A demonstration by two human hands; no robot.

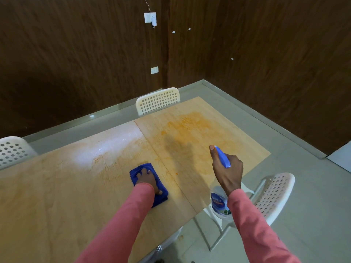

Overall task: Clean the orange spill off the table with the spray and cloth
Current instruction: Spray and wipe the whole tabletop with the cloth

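Spill (186,130) is lying as an orange film across the worktop's (57,186) far right panel. Left hand (148,180) is pressing the blue cloth (141,168) flat, grip uncurled; right hand (227,172) is clasping the spray bottle (220,203). Risk: wiping is likely smearing residue onto the cleaner left panel.

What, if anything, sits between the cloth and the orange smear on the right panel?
Nothing visible. The left hand presses the blue cloth beside the seam; bare table runs from it to the orange smear. The right hand holds the spray bottle above that panel.
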